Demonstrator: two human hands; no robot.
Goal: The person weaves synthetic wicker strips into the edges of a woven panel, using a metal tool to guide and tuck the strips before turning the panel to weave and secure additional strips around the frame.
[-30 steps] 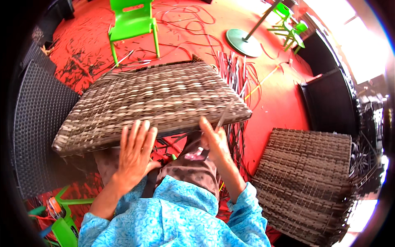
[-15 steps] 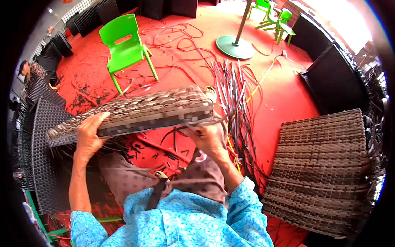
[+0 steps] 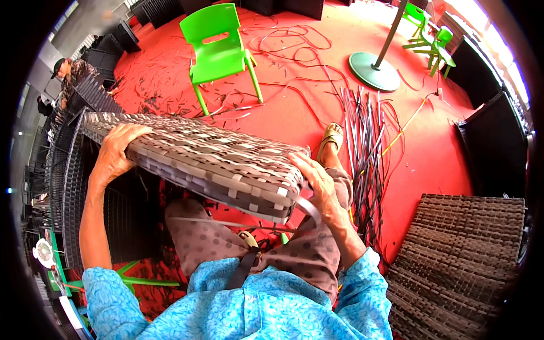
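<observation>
A flat, thick panel woven from brown and grey plastic strips (image 3: pixel 221 156) is held up across my lap, its long edge side facing me. My left hand (image 3: pixel 118 152) grips its near edge toward the left end, fingers on top. At the right end my right hand (image 3: pixel 318 182) clasps the corner, fingers over the upper face. A loose pale strip (image 3: pixel 309 211) curls out from that corner below my right hand. Another thin strip stretches across my thighs under the panel. The panel's far left end lies by a dark woven piece (image 3: pixel 73 187).
A green plastic chair (image 3: pixel 215 48) stands ahead. A bundle of loose strips (image 3: pixel 362 153) lies right of my foot, near a round pole base (image 3: pixel 374 71). Another woven panel (image 3: pixel 459 255) is at the right. Red cables cross the floor. A person (image 3: pixel 68 73) is at far left.
The panel has swung round: its left end rose and went farther away, and its right end came lower and nearer. My right hand moved from beneath it to over its corner.
</observation>
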